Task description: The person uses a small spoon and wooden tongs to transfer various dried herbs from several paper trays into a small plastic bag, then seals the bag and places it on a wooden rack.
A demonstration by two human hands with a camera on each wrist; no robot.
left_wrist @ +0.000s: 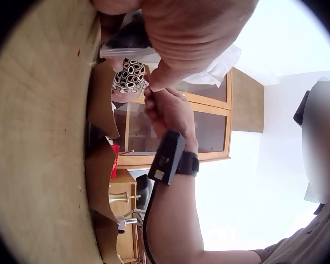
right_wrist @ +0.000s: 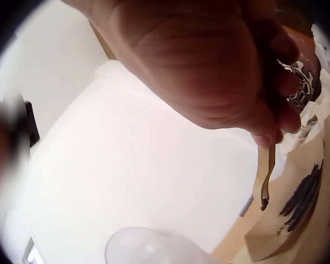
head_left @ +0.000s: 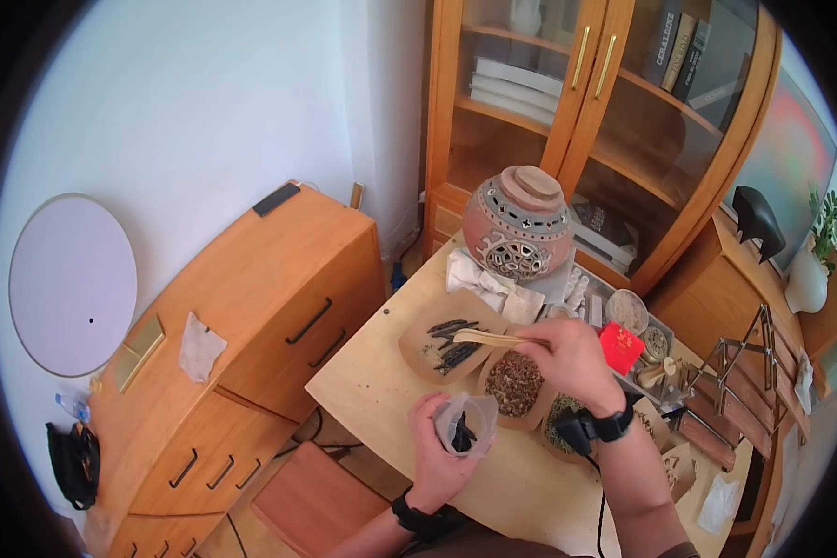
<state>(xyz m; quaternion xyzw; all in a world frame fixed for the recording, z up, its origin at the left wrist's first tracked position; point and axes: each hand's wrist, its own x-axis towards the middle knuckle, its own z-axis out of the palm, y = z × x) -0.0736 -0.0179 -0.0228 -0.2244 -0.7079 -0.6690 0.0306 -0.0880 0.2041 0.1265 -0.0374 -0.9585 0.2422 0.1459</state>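
My left hand [head_left: 440, 463] grips a translucent bag [head_left: 475, 418] holding dark stick-like pieces [head_left: 462, 435]; in the left wrist view the bag [left_wrist: 133, 53] is partly covered by the hand [left_wrist: 195, 33]. My right hand [head_left: 577, 361] pinches wooden tweezers [head_left: 489, 339], their tips over a brown paper tray [head_left: 417, 337] of dark sticks [head_left: 456, 353]. In the right wrist view the tweezers [right_wrist: 264, 175] point down from the hand [right_wrist: 198, 66], a small dark bit at their tips. The dark sticks [right_wrist: 302, 198] lie beside them.
More paper trays stand rightward, one with reddish dried pieces [head_left: 514, 383], another with green ones [head_left: 560, 418]. A patterned clay jar [head_left: 518, 228], white cloth [head_left: 493, 286], red packet [head_left: 621, 348] and metal rack [head_left: 739, 358] stand behind and right. A cable [head_left: 602, 511] hangs from the right wrist.
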